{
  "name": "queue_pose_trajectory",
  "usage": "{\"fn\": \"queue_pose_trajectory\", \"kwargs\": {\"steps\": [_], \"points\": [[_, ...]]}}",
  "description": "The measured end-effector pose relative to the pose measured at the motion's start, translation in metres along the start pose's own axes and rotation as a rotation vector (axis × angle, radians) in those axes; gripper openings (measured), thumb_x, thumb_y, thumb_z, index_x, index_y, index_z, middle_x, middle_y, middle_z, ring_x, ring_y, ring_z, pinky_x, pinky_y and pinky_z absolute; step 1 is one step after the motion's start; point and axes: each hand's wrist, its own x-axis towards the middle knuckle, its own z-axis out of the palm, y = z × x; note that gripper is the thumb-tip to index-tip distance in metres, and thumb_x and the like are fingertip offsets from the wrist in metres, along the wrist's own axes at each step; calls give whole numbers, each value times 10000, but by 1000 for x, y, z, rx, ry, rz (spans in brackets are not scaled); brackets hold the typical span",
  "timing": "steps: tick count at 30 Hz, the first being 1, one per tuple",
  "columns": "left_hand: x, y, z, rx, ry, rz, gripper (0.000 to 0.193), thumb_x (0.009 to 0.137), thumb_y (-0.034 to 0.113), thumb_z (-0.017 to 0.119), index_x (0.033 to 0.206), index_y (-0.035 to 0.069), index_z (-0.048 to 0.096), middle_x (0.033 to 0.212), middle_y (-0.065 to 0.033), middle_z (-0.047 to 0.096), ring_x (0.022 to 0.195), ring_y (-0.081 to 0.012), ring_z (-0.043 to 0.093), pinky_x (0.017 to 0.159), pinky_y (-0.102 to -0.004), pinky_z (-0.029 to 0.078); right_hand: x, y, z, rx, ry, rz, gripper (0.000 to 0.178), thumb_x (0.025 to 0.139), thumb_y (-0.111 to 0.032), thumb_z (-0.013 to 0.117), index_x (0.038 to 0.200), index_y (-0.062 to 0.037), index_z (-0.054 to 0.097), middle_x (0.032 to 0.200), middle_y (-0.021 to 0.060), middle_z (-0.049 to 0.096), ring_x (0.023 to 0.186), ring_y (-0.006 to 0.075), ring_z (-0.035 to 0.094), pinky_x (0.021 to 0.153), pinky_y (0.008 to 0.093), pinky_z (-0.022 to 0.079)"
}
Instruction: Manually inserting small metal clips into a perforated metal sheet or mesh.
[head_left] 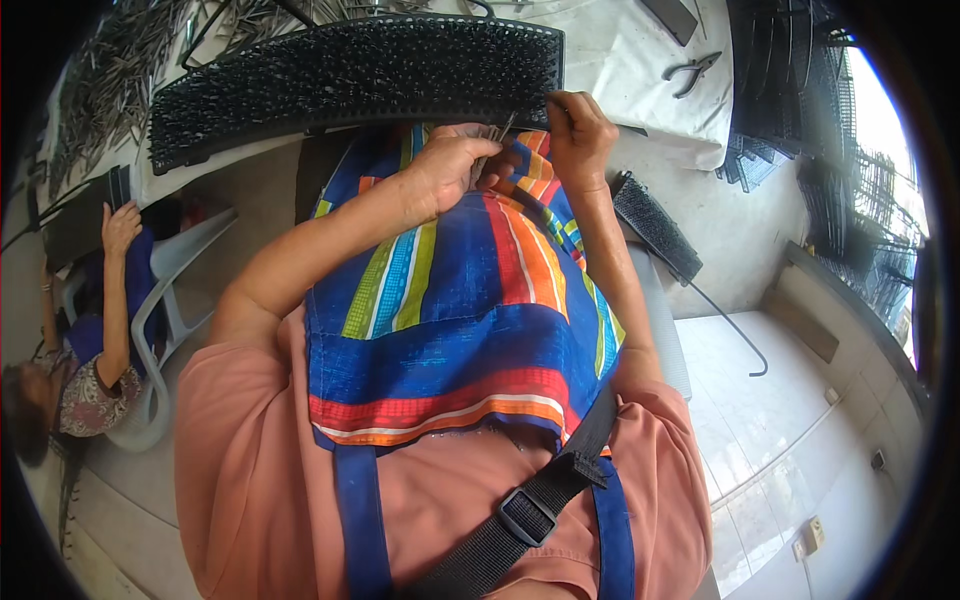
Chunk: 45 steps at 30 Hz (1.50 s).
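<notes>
A long black panel (360, 80), its face covered with dense short bristle-like points, lies along the table's near edge in front of me. My left hand (455, 165) is just below the panel's right part, closed round a small bunch of thin metal pins (495, 135). My right hand (582, 138) is at the panel's lower right corner. Its thumb and forefinger are pinched together there, and whatever sits between them is too small to make out. Both hands are above my striped blue apron (440, 270).
Many thin dark metal strips (115, 85) lie heaped at the far left. Pliers (692, 73) rest on the white-covered table (615, 75) at right. A smaller bristled panel (655, 225) with a hooked rod (735, 325) is beside my right arm. Another person (100, 360) sits at left near a plastic chair (165, 330).
</notes>
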Motion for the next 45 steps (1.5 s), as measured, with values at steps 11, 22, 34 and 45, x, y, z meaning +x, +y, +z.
{"fn": "queue_pose_trajectory", "kwargs": {"steps": [11, 22, 34, 45], "points": [[-6, 3, 5, -68, -94, 32, 178, 897, 37, 540, 1055, 24, 622, 916, -122, 683, 754, -204, 673, 690, -313, 558, -10, -27, -6, 418, -231, 501, 86, 796, -3, 673, 882, 4, 677, 655, 15, 610, 532, 72, 532, 481, 227, 404], [-19, 6, 4, -121, 55, 103, 166, 887, 27, 534, 1029, 7, 618, 914, -128, 672, 805, -229, 666, 701, -331, 549, -5, -43, 24, 554, -64, 471, 71, 792, 26, 662, 851, -7, 639, 658, 8, 617, 520, 46, 505, 460, 209, 406], [-30, 6, 4, -175, 191, 98, 161, 866, 1, 517, 995, 25, 610, 862, -107, 664, 750, -212, 665, 623, -313, 531, 6, -44, 37, 144, 27, 43, 113, 724, -66, 702, 824, -84, 654, 740, 92, 630, 643, 270, 634, 563, 329, 500], [-26, 1, -6, -270, 107, 147, 164, 871, -6, 531, 993, 41, 629, 889, -78, 659, 792, -178, 654, 626, -283, 519, 1, -53, 28, -213, -122, -233, 110, 742, -90, 707, 851, -107, 709, 861, 58, 641, 691, 251, 646, 580, 313, 503]]}}
